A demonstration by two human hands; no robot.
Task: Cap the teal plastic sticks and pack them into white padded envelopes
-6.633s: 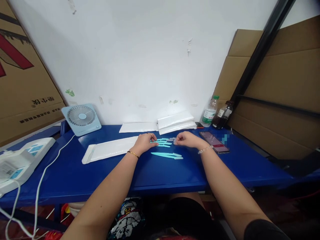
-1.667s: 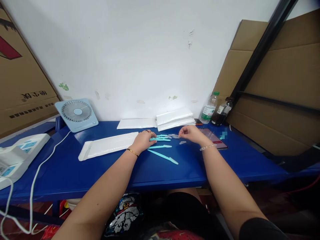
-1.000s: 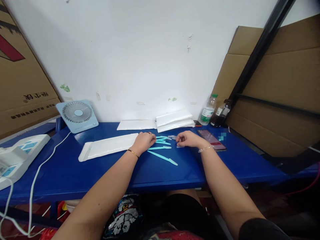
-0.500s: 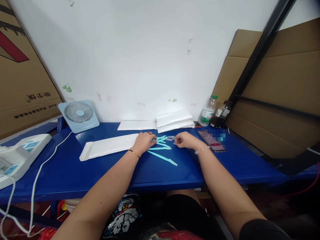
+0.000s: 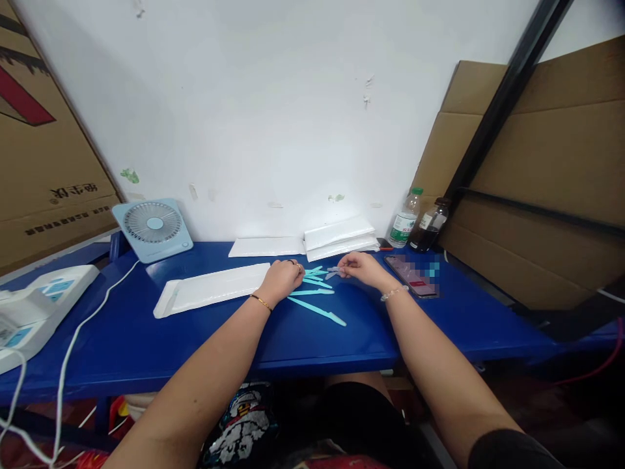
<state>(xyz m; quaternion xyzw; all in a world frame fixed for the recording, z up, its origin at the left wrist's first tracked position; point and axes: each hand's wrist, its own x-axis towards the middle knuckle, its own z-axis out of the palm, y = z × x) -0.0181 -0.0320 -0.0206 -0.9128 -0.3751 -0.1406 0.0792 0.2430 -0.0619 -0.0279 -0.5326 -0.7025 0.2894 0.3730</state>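
Observation:
Several teal eyebrow razors [image 5: 317, 310] lie fanned out on the blue table, with some of their ends beside and under my left hand [image 5: 284, 279]. The fingers of that hand are curled closed at the end of the razor pile, and the fingertips are partly hidden. To the right of the razors, my right hand [image 5: 359, 268] pinches a small translucent plastic cap between thumb and fingers. Other translucent caps [image 5: 332, 273] lie close to its fingertips. Left of my left hand a long white padded mailer [image 5: 209, 290] lies flat, touching or nearly touching the hand.
Folded white mailers [image 5: 339, 238] lie against the wall, another white mailer [image 5: 266, 246] beside them. A phone [image 5: 413, 277] and two bottles [image 5: 406, 218] stand or lie right. A fan [image 5: 155, 228] and a white power strip [image 5: 53, 299] with cables are left.
My right hand has shifted slightly up and left, its fingers now pinching at the translucent caps. My left hand stays beside the razors, and the razors have barely moved.

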